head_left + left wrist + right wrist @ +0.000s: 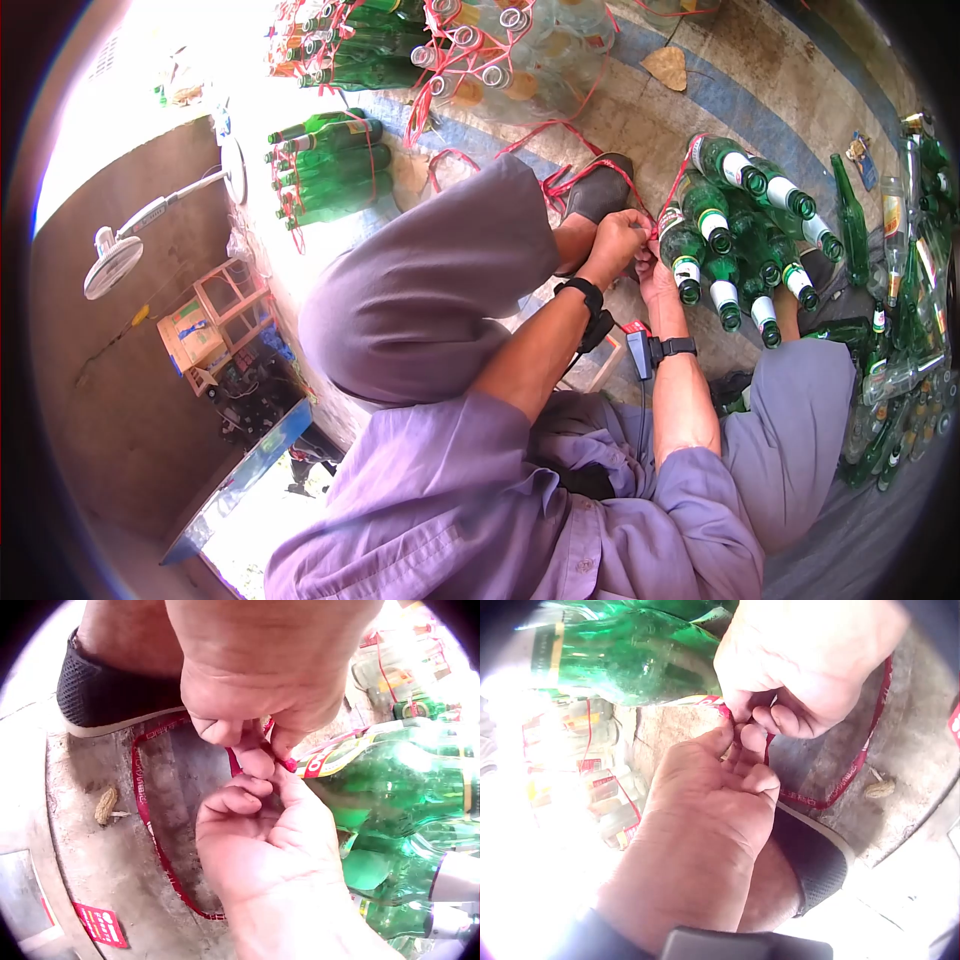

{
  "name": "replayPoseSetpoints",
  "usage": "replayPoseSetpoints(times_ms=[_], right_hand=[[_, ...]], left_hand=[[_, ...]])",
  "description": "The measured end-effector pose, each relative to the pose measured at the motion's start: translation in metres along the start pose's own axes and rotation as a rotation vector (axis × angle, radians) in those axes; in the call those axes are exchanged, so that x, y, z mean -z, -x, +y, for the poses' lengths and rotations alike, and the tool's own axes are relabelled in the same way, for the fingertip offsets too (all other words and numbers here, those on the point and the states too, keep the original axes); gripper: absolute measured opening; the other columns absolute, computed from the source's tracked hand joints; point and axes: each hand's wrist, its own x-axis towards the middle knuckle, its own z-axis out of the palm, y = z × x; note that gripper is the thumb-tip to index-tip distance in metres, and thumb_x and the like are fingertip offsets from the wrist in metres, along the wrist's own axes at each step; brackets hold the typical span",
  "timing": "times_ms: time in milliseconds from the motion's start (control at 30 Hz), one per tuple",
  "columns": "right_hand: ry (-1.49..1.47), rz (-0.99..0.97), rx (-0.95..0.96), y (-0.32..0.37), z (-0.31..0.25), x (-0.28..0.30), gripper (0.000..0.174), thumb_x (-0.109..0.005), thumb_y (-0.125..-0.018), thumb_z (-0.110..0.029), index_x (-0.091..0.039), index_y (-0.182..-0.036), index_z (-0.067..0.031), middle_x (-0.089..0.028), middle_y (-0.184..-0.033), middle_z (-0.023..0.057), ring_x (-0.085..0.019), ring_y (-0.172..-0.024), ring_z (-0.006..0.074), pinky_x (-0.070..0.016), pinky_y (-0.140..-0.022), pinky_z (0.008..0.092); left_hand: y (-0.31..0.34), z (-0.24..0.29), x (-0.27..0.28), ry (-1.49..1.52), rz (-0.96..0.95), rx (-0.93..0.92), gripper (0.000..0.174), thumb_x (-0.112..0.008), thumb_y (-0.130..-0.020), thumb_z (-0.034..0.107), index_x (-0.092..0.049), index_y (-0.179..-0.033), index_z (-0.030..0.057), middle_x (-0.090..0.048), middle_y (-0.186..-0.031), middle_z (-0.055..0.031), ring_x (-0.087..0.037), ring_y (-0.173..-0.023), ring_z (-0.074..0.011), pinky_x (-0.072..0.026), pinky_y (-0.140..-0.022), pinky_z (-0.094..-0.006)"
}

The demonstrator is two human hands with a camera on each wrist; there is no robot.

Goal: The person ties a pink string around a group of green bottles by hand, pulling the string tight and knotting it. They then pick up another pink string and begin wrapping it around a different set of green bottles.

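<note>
Pinching red ribbon (141, 791) in the fingers (217, 802) of both hands (622, 240), thumbs included, fingertips close together on the same short stretch. Slack ribbon below them, looped on the floor (172, 930). Just beside the fingers, to the right in head view: bunch of green bottles (745, 225) with ribbon along its edge, mouths angled toward the head camera, pale labels on the necks. Fingers touching glass or only next to it: can't tell. Near the fingers, just above in head view: dark shoe (602, 185) with ribbon across it. Also near, past the slack loop: peanut (106, 806). Farther above the fingers: dry leaf (667, 68). Right of the fingers, beyond the bunch: loose bottle (850, 220), green. Up and left of the fingers: clear bottles (550, 80), tied in ribbon. Farther left: second green bunch (335, 165), also tied. Well left: wooden frame (225, 300). Farthest: white fan (112, 262).
</note>
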Motion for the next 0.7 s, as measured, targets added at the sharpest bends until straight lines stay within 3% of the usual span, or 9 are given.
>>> replayPoseSetpoints(times_ms=[433, 700], right_hand=[[-0.046, 0.005, 0.039, 0.006, 0.001, -0.005, 0.008, -0.066, -0.081, -0.015, -0.059, -0.084, -0.0133, -0.055, -0.07, -0.0067, -0.048, -0.057, 0.0051, -0.0355, -0.046, 0.0177], [-0.039, 0.006, 0.035, 0.005, 0.0, -0.007, 0.009, -0.067, -0.079, -0.014, -0.059, -0.084, -0.0147, -0.054, -0.069, -0.0072, -0.046, -0.056, 0.0047, -0.035, -0.045, 0.0177]], left_hand=[[0.007, 0.002, 0.0, -0.328, -0.009, -0.049, 0.008, -0.058, -0.082, 0.001, -0.062, -0.086, -0.0045, -0.063, -0.07, -0.0051, -0.059, -0.059, -0.0107, -0.0486, -0.053, -0.0249], [0.012, 0.015, -0.006, -0.491, 0.026, -0.067, 0.01, -0.057, -0.081, 0.004, -0.066, -0.084, 0.0011, -0.064, -0.067, -0.0048, -0.061, -0.057, -0.0117, -0.0495, -0.05, -0.026]])
